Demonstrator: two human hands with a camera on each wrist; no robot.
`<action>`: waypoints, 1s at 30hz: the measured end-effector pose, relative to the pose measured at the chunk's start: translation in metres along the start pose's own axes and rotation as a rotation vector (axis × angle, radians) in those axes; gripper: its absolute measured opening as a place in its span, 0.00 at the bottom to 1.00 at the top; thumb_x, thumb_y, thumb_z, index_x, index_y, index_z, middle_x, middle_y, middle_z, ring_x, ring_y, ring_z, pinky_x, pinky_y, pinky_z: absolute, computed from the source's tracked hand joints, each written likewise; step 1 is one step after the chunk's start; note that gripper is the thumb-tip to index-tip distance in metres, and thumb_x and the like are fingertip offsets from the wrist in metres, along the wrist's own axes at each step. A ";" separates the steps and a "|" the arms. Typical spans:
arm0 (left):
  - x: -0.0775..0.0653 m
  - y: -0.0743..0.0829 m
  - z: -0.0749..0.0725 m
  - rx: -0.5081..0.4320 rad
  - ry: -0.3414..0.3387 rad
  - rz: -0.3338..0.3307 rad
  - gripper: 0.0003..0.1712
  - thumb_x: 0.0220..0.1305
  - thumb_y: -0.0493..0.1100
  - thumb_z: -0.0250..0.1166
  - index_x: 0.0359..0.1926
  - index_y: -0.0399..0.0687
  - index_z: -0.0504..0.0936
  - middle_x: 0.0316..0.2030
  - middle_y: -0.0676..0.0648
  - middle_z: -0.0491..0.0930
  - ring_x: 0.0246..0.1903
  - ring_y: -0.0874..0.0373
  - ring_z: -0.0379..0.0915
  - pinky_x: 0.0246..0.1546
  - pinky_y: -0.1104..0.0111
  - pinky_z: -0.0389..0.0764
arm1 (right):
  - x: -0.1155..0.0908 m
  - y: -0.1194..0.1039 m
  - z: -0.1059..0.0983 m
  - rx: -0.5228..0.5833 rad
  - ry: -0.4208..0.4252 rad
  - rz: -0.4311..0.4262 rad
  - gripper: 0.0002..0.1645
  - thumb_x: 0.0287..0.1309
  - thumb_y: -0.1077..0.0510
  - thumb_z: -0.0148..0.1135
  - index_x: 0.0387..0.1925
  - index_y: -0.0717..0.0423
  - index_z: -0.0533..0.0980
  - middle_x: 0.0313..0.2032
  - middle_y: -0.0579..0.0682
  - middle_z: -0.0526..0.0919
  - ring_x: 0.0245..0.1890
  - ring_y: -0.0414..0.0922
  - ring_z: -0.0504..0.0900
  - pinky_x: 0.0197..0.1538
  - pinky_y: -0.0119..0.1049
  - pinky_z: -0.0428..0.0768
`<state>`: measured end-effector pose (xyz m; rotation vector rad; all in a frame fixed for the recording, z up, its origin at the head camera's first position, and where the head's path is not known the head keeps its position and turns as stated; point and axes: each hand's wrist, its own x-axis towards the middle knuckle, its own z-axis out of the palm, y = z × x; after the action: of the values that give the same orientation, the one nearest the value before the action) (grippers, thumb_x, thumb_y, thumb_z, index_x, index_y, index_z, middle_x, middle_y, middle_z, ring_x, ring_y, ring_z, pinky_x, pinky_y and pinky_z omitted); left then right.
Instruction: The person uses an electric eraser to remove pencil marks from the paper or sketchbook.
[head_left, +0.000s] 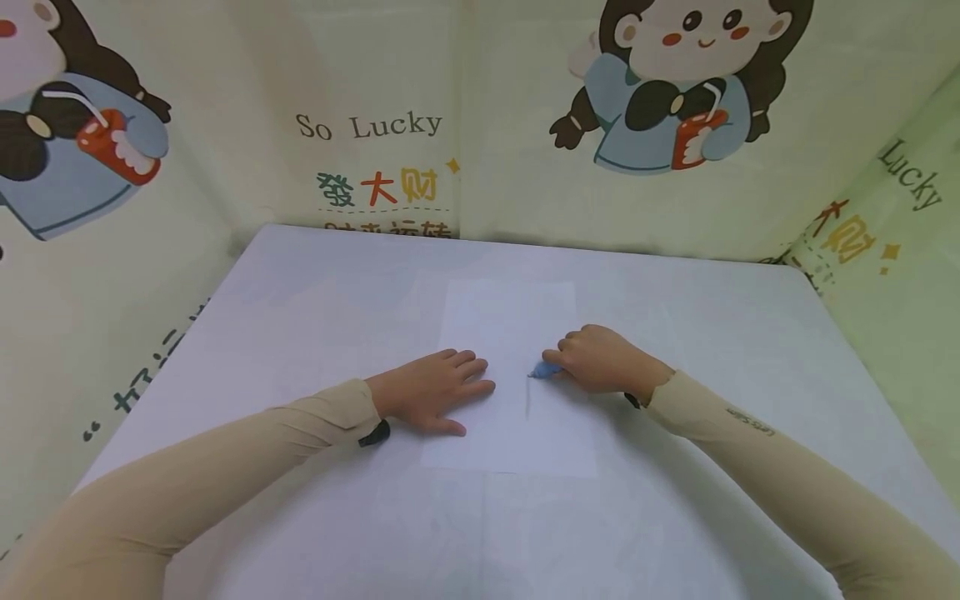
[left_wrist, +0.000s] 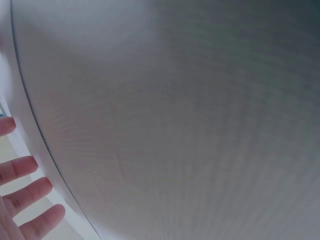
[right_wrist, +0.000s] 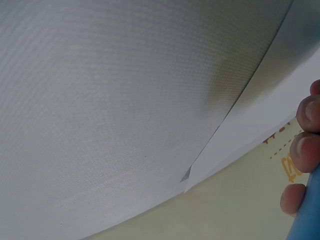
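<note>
- Beige sleeves lie nearest the camera, a left sleeve (head_left: 225, 467) and a right sleeve (head_left: 780, 475), both reaching from the near side toward the middle.
- At the left sleeve's end I see the left hand (head_left: 433, 392) spread over the left part of the sheet, fingers pointing right, thumb apart on the near side.
- My left wrist view shows fingertips with gaps between them; they hold nothing.
- Across from it, the right hand (head_left: 606, 360) has its fingers curled round a blue pen (head_left: 546, 369), pinching it above the sheet's right part.
- The pen's narrow tip points left, at the far end of a thin grey line (head_left: 527, 400); I cannot tell whether the tip touches.
- That line runs from far to near on the white sheet of paper (head_left: 502, 333), right of the left hand's fingertips.
- Under the sheet I see a white tabletop (head_left: 337, 300), reaching well past it on both sides.
- Beyond the table's far edge hangs a pale backdrop (head_left: 510, 125) with printed cartoon figures and lettering.
</note>
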<state>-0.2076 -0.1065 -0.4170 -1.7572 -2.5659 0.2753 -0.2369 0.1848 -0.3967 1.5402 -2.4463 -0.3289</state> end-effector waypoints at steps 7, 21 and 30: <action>0.000 0.000 0.002 -0.009 0.022 0.001 0.38 0.58 0.69 0.53 0.62 0.51 0.65 0.53 0.46 0.69 0.51 0.52 0.65 0.52 0.61 0.70 | 0.001 0.001 -0.001 -0.005 0.004 -0.012 0.13 0.48 0.54 0.69 0.28 0.51 0.71 0.14 0.45 0.69 0.15 0.43 0.68 0.22 0.33 0.66; 0.000 0.000 0.000 -0.002 -0.003 -0.002 0.39 0.58 0.69 0.52 0.63 0.51 0.64 0.55 0.46 0.68 0.53 0.51 0.65 0.53 0.61 0.70 | 0.002 0.001 -0.001 -0.016 -0.007 -0.010 0.12 0.49 0.54 0.68 0.28 0.52 0.72 0.14 0.46 0.70 0.15 0.42 0.69 0.22 0.33 0.67; 0.000 -0.001 -0.002 -0.011 -0.014 -0.010 0.39 0.58 0.69 0.53 0.63 0.51 0.65 0.55 0.46 0.69 0.54 0.51 0.66 0.53 0.61 0.70 | 0.005 0.003 -0.001 -0.005 -0.020 -0.016 0.12 0.50 0.54 0.68 0.29 0.52 0.72 0.15 0.46 0.70 0.15 0.43 0.68 0.22 0.34 0.68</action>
<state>-0.2086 -0.1064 -0.4146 -1.7523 -2.5898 0.2753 -0.2415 0.1813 -0.3943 1.5628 -2.4481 -0.3545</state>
